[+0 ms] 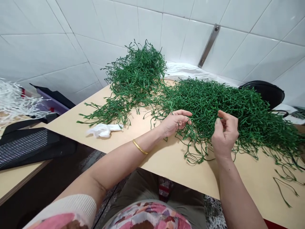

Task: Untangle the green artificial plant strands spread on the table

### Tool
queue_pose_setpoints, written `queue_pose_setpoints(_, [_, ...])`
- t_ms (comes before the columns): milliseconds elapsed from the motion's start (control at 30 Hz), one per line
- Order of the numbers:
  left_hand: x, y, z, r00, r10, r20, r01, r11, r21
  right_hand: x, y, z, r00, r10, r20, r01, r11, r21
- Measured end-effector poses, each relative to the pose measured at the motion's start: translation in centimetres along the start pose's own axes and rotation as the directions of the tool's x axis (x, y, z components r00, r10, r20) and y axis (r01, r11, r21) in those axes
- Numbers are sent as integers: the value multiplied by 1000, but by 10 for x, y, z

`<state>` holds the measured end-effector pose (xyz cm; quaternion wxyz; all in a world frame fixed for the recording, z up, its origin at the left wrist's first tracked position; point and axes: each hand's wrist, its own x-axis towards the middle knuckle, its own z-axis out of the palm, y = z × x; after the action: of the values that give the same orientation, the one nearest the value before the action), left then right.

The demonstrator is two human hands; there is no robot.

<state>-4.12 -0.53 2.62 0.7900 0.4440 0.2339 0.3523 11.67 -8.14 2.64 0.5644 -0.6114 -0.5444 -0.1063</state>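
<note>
Since the tangled artificial vine (pixel 205 101) is sprawling across the bench (pixel 152 159), the left hand (pixel 175 123) and the right hand (pixel 225 133) are curling narrowly among its strands, each grip's hold unclear.

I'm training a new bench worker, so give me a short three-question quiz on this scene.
1. True or false: the gold bangle is on the right arm.
2. Which lies nearer the left hand: the crumpled white tissue or the shredded white strips?
3. How many hands are in the tangled green strands?

Key: 1. False, it is on the left arm. 2. The crumpled white tissue. 3. Two, the left hand and the right hand.
</note>
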Motion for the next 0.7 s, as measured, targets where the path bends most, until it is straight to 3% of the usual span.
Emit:
queue_pose_setpoints(133, [-2, -3, 4, 998, 61, 4, -61, 997, 39, -5, -4, 3, 979, 32, 201, -65, 985, 161])
queue_pose_setpoints(267, [-4, -6, 6, 989, 145, 9, -145, 984, 101, -9, -3, 10, 859, 125, 497, -301, 908, 292])
queue_pose_setpoints(367, [-4, -6, 6, 978, 208, 24, -209, 967, 145, -9, -2, 13, 777, 109, 620, -383, 864, 327])
queue_pose_setpoints(433, [-5, -6, 7, 973, 228, 22, -228, 956, 184, -9, -2, 12, 773, 101, 627, -384, 860, 335])
queue_pose_setpoints(700, [-4, -6, 7, 972, 235, -24, -215, 922, 323, -7, -3, 8, 837, 154, 524, -325, 912, 250])
